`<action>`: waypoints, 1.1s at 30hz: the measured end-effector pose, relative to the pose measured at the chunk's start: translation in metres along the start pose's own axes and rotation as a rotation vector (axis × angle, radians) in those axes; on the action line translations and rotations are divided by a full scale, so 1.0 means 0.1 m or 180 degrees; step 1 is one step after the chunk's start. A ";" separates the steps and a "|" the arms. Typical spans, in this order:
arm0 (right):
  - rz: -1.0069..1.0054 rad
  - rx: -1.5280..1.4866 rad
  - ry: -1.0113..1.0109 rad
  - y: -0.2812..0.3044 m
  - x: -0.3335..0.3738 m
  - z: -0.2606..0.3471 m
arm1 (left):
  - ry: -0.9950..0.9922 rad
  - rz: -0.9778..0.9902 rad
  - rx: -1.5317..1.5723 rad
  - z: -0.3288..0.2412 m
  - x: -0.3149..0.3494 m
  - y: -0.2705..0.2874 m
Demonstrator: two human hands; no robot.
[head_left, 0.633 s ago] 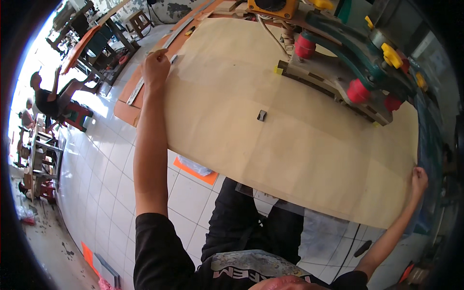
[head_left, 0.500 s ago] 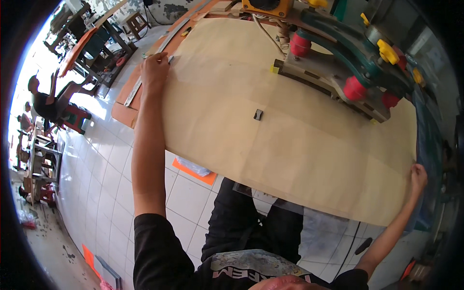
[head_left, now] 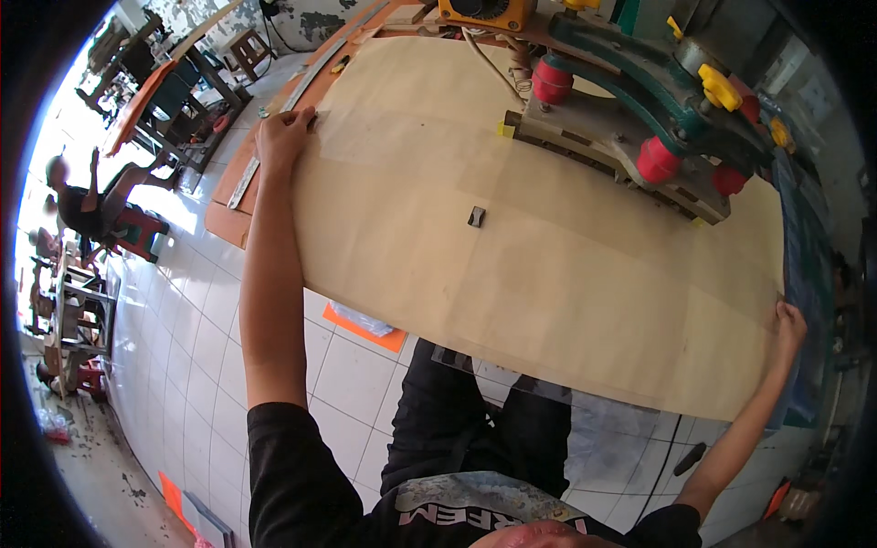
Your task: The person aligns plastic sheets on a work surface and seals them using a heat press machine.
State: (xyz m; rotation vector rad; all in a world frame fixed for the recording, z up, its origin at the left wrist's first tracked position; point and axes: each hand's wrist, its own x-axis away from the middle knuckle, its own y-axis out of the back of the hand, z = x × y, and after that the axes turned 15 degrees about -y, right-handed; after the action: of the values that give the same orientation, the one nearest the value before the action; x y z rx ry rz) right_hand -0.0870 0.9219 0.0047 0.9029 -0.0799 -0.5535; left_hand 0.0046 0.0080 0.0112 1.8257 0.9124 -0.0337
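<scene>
A wide tan sheet (head_left: 393, 247) covers the worktop, and what looks like clear plastic sheet (head_left: 539, 393) lies over it and shows past the near edge. At the far left edge, my left hand (head_left: 283, 139) is closed in a pinch on the sheeting, a small dark thing beside its fingertips. My right hand (head_left: 789, 327) pinches the sheeting's right edge; which layer each hand grips is hard to make out. Between the hands, nearer the middle, a small dark pencil sharpener (head_left: 476, 216) sits on the sheet.
A green machine (head_left: 630, 100) with red and yellow knobs stands at the back right. A metal ruler (head_left: 301, 87) lies along the worktop's left border, near a yellow-black tool (head_left: 340, 64). Blue plastic (head_left: 804, 274) hangs on the right. A seated person (head_left: 87, 201) is far left.
The whole view has shifted slightly. Both hands keep their pinch at the edges; the right one sits a little higher, and the sheet's creases look slightly different.
</scene>
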 end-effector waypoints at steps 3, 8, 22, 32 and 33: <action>0.0346 -0.0657 -0.0078 0.04 -0.19 -0.25 | 0.0042 -0.0044 0.0015 -0.04 0.01 -0.03; 0.0275 -0.0467 -0.0580 0.06 -0.35 -0.36 | 0.0120 -0.0031 0.0156 -0.05 0.01 -0.02; 0.0562 -0.0888 -0.1103 0.11 0.07 0.10 | -0.0455 0.0105 0.0810 0.47 -0.24 -0.34; -0.0021 -0.0560 -0.1091 0.10 0.23 0.33 | -0.0391 0.0288 0.0995 0.53 -0.34 -0.35; -0.0032 -0.0500 -0.1077 0.10 0.25 0.35 | -0.0437 0.0360 0.0780 0.58 -0.38 -0.34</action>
State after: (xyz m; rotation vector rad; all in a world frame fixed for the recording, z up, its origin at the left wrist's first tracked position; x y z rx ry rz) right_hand -0.0718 0.8890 0.0299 0.6509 -0.3336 -0.7082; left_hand -0.0202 -0.0551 -0.0258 2.0715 0.7324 -0.2053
